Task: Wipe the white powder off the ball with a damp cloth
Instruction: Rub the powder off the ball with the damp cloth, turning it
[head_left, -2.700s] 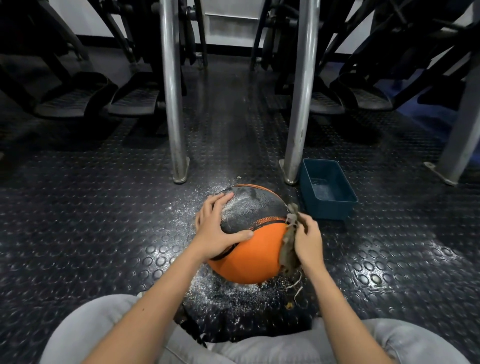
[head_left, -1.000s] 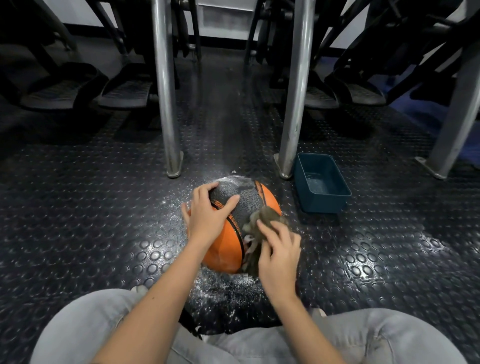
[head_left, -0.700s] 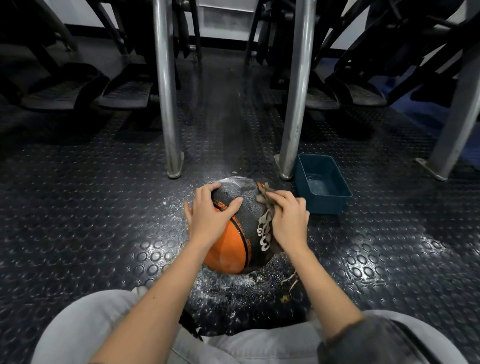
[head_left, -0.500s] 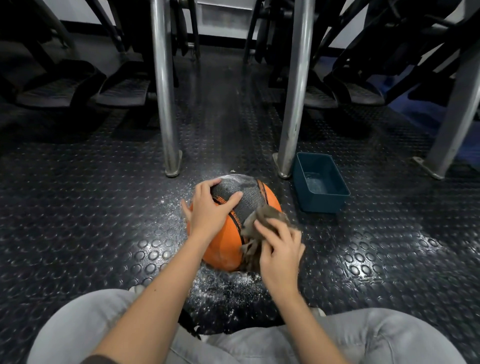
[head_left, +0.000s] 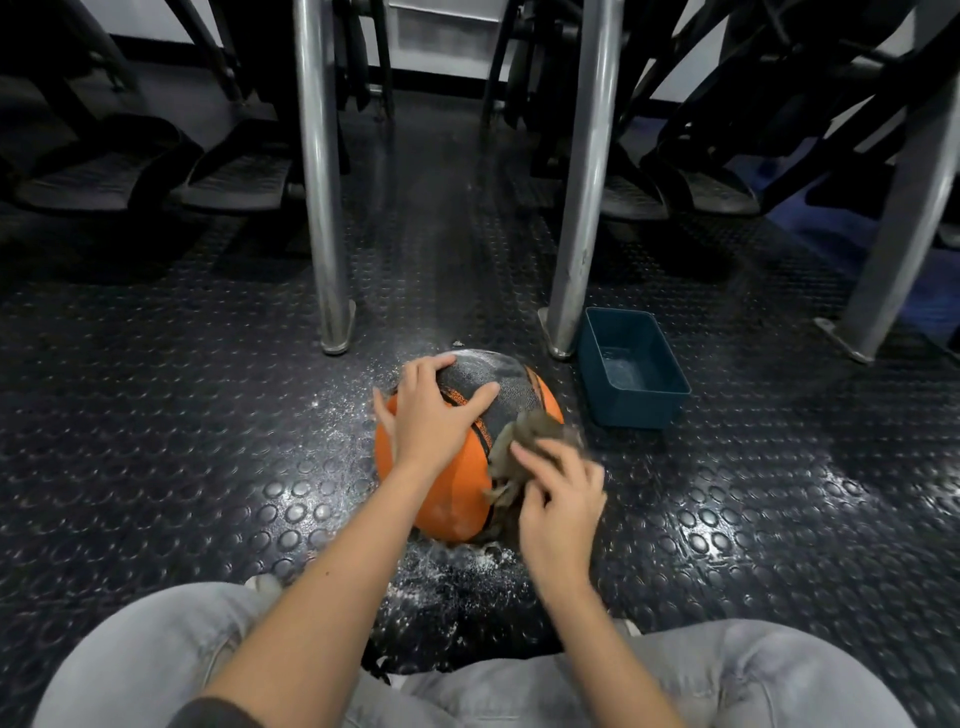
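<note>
Fingers of my left hand (head_left: 431, 415) lie spread over the upper left side of the ball (head_left: 452, 499), thumb stretched out to the right across its dark panel, palm flat against it and holding nothing else. My right hand (head_left: 563, 501) is blurred; its fingers (head_left: 540, 457) reach nearly straight across the cloth (head_left: 527, 434) and press it to the ball's right side, and I cannot make out any pinch by the thumb. The cloth is a grey-brown rag, bunched under my fingertips, with frayed ends hanging down beside the orange panel. The ball is orange and black and sits on the floor (head_left: 208, 467) just in front of my knees, between my two forearms. White powder (head_left: 485, 361) dusts its top, on the far side from me, beyond my left fingertips. More powder (head_left: 457, 569) is scattered on the floor under the ball and around it. My grey trousers (head_left: 145, 654) fill the bottom edge of the view. To the right of the ball, near it but apart, stands a small teal tub (head_left: 636, 413) with a little water in the bottom. Two metal posts (head_left: 322, 218) rise from the dark, studded rubber floor beyond the ball; the right one stands just beside the tub's left wall. Farther back are black footplates (head_left: 234, 182) and the dark frames of gym machines.
</note>
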